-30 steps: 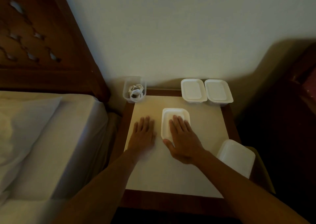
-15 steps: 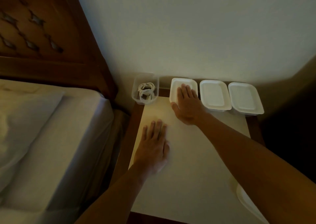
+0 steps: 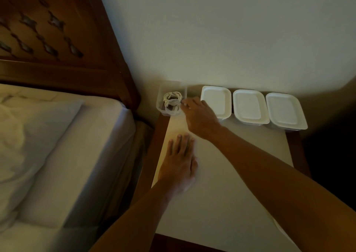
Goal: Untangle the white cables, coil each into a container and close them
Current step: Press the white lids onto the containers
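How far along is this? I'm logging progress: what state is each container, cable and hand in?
Clear container: lidless, cable inside.
Cable: coiled.
Left lidded container: closed.
Middle lidded container: closed.
Right lidded container: closed.
Left hand: flat on the table.
Right hand: at the clear container's rim, grip unclear.

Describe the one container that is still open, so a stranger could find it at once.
Start at the bedside table beside the bed; four containers line its back edge. Take the leftmost, nearest the headboard, by the right hand. Unlike its three white-lidded neighbours, this clear container has no lid and shows a coiled white cable inside.
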